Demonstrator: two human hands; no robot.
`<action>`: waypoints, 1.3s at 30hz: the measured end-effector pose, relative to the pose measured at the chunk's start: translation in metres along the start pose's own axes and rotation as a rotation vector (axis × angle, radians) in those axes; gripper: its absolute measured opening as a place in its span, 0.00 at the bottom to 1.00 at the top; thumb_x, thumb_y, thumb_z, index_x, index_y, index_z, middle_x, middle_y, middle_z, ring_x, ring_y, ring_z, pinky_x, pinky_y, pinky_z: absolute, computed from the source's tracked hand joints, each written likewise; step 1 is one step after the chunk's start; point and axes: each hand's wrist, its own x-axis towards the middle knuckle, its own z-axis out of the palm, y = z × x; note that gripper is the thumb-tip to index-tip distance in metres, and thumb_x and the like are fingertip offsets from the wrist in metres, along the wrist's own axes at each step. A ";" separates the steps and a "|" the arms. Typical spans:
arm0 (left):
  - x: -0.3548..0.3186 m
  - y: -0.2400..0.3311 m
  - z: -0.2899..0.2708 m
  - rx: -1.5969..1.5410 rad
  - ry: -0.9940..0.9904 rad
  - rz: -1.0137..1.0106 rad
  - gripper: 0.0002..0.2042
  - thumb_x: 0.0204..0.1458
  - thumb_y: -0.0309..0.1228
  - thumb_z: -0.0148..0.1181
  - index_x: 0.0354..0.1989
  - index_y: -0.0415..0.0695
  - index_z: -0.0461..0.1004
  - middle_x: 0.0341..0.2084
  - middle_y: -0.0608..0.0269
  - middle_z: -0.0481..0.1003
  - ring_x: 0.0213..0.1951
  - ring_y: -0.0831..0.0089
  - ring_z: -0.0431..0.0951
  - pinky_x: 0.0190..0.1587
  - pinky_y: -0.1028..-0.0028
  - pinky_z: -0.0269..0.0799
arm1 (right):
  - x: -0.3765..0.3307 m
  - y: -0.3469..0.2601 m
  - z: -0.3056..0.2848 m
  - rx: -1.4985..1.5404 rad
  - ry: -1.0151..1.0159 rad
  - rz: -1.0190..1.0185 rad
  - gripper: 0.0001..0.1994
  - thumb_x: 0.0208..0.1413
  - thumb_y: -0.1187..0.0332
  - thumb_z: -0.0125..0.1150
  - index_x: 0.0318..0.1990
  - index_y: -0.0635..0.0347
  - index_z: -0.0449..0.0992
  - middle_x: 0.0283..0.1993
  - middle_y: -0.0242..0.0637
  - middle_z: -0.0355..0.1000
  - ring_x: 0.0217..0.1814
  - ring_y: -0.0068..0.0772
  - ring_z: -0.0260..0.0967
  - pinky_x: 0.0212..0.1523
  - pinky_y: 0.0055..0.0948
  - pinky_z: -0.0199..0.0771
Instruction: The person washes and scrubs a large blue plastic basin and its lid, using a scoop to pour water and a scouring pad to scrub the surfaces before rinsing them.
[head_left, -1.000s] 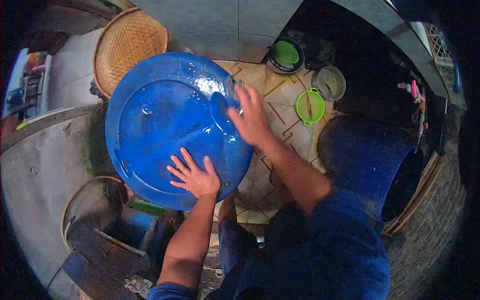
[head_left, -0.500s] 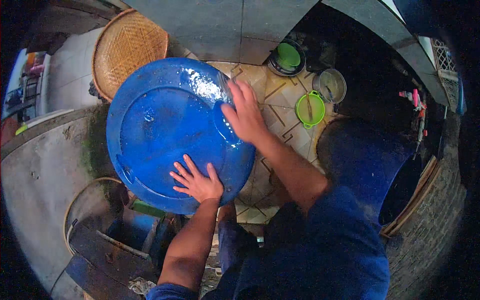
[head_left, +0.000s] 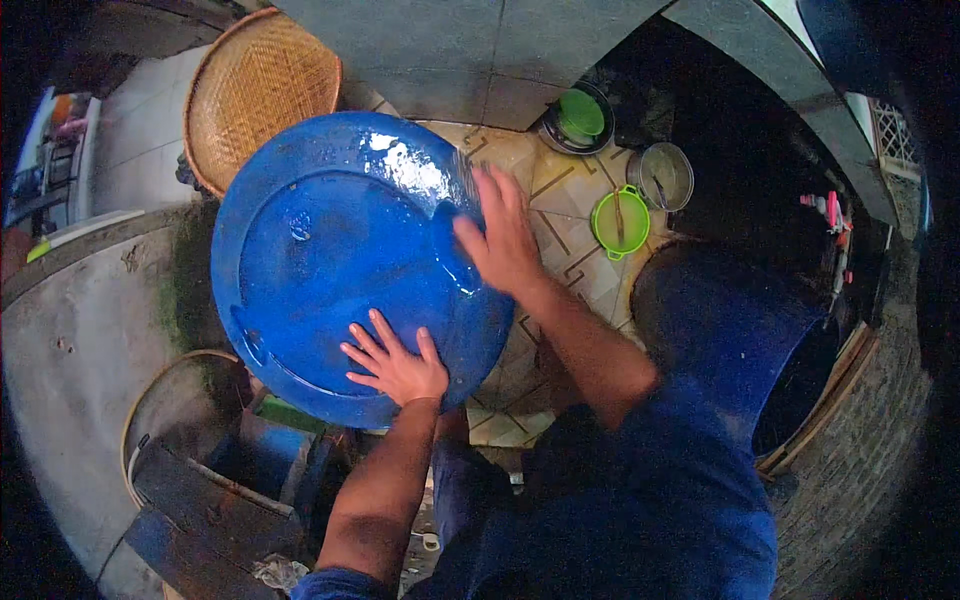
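Observation:
A large blue plastic drum [head_left: 330,250] fills the middle of the view, its round end facing up. Water glints along the end's far rim. On the near part of this surface my left hand [head_left: 402,370] lies flat, fingers spread. My right hand [head_left: 506,245] is at the right side of the rim, next to a moulded recess, with its thumb apart and fingers stretched out. A greyish smear by those fingertips is too blurred to make out. No held object shows in either hand.
A round woven bamboo tray [head_left: 265,95] leans behind the drum. On the patterned tiles [head_left: 560,205] stand a lime-green basin [head_left: 621,222], a metal pot [head_left: 664,176] and a green bowl [head_left: 580,116] in a dark pan. Another blue barrel [head_left: 715,330] lies at right; a concrete wall [head_left: 95,340] borders the left.
My right hand has shifted slightly to the right and nearer along the drum's rim. The left hand stays in place. The view has moved a little.

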 end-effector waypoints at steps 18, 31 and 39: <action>0.000 -0.002 -0.002 -0.008 -0.004 -0.011 0.39 0.57 0.54 0.50 0.74 0.55 0.44 0.73 0.47 0.40 0.72 0.39 0.34 0.64 0.30 0.28 | -0.062 -0.038 -0.008 -0.399 -0.323 -0.179 0.39 0.49 0.50 0.66 0.66 0.59 0.62 0.69 0.46 0.57 0.74 0.55 0.45 0.71 0.58 0.44; 0.001 -0.002 -0.007 -0.034 -0.055 -0.007 0.40 0.56 0.55 0.50 0.74 0.55 0.44 0.73 0.47 0.39 0.72 0.38 0.32 0.64 0.29 0.27 | -0.027 -0.055 0.022 -0.418 -0.284 -0.243 0.40 0.52 0.47 0.62 0.70 0.56 0.57 0.73 0.46 0.52 0.76 0.56 0.41 0.71 0.62 0.41; 0.000 -0.003 -0.011 -0.044 -0.095 -0.014 0.41 0.55 0.55 0.52 0.74 0.54 0.44 0.73 0.46 0.38 0.72 0.36 0.31 0.64 0.28 0.26 | 0.023 -0.055 0.036 -0.488 -0.152 -0.221 0.40 0.50 0.50 0.65 0.68 0.60 0.59 0.71 0.50 0.53 0.74 0.62 0.43 0.69 0.63 0.42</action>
